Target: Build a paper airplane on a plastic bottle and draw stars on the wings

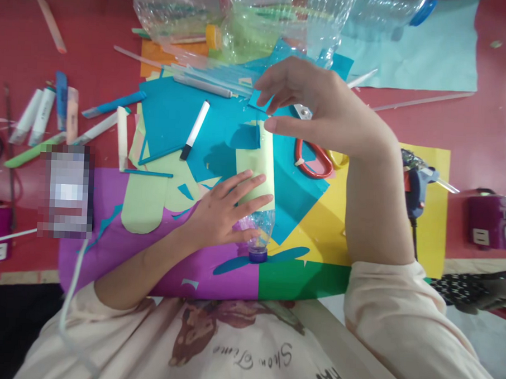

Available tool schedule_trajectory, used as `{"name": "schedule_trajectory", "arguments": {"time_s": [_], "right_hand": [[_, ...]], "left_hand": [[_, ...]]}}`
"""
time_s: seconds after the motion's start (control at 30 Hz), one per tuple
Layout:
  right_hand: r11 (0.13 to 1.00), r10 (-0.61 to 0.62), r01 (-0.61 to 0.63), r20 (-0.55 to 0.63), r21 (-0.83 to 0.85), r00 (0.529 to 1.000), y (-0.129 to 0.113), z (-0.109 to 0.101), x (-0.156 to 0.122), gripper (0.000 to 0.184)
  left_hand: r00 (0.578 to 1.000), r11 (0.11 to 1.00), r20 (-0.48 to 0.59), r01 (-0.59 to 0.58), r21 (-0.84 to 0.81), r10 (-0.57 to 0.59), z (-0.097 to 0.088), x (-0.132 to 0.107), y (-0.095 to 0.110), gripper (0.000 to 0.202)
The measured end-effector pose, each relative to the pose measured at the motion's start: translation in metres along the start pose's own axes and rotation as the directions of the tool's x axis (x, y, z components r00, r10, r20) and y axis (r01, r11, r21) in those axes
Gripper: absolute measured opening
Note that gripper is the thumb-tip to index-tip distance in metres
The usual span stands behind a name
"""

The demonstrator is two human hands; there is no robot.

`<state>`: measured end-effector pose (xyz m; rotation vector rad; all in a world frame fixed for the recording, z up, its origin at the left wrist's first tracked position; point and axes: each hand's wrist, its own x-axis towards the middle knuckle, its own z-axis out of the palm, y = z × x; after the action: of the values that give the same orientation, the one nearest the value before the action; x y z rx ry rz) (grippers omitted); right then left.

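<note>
A small clear plastic bottle (263,226) with a purple cap (258,255) lies on the coloured sheets, cap end toward me. Pale green paper (257,184) covers its body, and a blue piece of paper (246,136) sits near its far end. My left hand (220,216) rests over the bottle, fingers spread across the green paper and thumb near the neck. Beside the far end hovers my right hand (307,105), its fingers curved and apart from the thumb, with nothing visible in them. Red-handled scissors (313,158) lie partly under my right hand.
Larger clear bottles (281,23) lie along the back. A black-and-white marker (194,130) rests on a blue sheet (168,105). At the left are several markers (42,116) and a blurred-out phone (68,191). A glue gun (416,185) lies right on yellow paper (436,220).
</note>
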<state>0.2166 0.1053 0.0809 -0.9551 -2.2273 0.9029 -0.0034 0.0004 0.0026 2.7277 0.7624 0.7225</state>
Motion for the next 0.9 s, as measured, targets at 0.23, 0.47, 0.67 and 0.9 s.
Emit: {"name": "schedule_trajectory", "arguments": {"time_s": [0.23, 0.47, 0.67, 0.9], "right_hand": [[0.99, -0.021, 0.027, 0.051, -0.136, 0.998, -0.003, 0.008, 0.002, 0.039], [0.976, 0.066, -0.057, 0.035, -0.21, 0.997, -0.005, 0.011, 0.002, 0.043], [0.984, 0.09, -0.08, 0.056, -0.162, 0.994, -0.008, 0.004, -0.002, 0.045], [0.987, 0.126, -0.119, 0.059, -0.11, 0.99, -0.01, 0.0, -0.002, 0.036]], "left_hand": [[1.0, 1.0, 0.009, -0.002, 0.001, 0.002, 0.001, -0.001, -0.001, 0.053], [1.0, 1.0, 0.001, -0.011, 0.004, 0.011, 0.0, 0.0, 0.0, 0.053], [1.0, 1.0, -0.009, -0.015, -0.001, 0.015, 0.0, 0.0, 0.0, 0.054], [1.0, 1.0, 0.011, 0.007, -0.011, -0.007, 0.001, -0.002, -0.001, 0.055]]}}
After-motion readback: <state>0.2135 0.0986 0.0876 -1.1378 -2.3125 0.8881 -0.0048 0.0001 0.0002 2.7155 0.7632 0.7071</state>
